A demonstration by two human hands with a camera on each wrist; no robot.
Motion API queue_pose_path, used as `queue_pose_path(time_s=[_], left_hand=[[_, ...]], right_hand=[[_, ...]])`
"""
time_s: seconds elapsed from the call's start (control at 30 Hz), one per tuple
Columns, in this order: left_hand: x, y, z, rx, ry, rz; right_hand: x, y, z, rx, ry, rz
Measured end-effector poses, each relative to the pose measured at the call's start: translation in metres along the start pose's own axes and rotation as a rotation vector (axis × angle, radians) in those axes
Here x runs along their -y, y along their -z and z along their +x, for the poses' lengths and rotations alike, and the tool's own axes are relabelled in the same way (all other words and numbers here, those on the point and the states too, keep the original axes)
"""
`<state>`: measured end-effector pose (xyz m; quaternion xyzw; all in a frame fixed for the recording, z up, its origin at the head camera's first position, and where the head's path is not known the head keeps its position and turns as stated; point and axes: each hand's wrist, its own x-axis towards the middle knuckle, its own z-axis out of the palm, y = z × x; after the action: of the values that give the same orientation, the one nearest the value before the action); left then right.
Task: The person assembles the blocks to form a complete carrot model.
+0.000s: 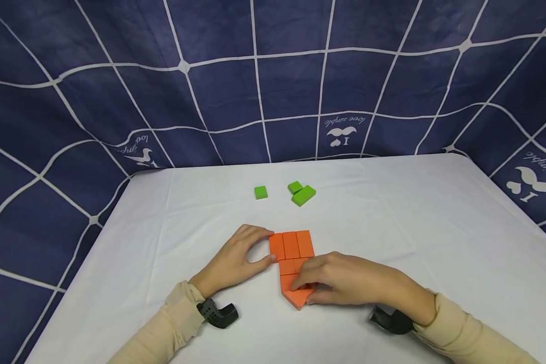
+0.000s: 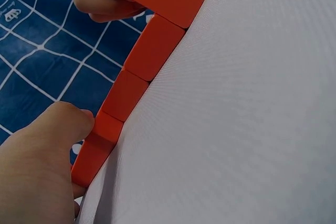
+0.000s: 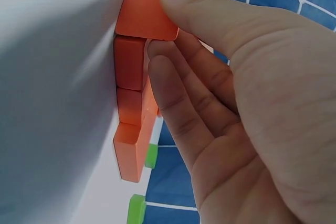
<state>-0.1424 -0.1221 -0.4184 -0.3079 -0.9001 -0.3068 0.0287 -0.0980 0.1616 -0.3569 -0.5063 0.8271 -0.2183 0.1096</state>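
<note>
Flat orange blocks lie together on the white cloth in the head view, ending in a pointed orange block (image 1: 298, 300) on the near side. Across the far end run three upright rectangular pieces. My left hand (image 1: 229, 263) holds the leftmost orange block (image 1: 276, 246) between thumb and forefinger, at its two ends. Over the near right part reaches my right hand (image 1: 346, 278), which pinches the pointed block; its thumb lies on the side face in the right wrist view. Its fingers partly hide the middle pieces (image 1: 287, 267).
Beyond the orange blocks lie a small green square block (image 1: 261, 192), another green square block (image 1: 294, 187) and a longer green block (image 1: 304, 195) touching it. A blue curtain with white lines (image 1: 291, 91) hangs behind the white-covered table (image 1: 391, 217).
</note>
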Motion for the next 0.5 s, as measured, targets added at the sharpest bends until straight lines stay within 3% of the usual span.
queue_pose_path(time_s=[0.5], left_hand=[[0.0000, -0.0007, -0.0002, 0.003, -0.004, 0.003]], right_hand=[[-0.0008, -0.0008, -0.0013, 0.002, -0.018, -0.013]])
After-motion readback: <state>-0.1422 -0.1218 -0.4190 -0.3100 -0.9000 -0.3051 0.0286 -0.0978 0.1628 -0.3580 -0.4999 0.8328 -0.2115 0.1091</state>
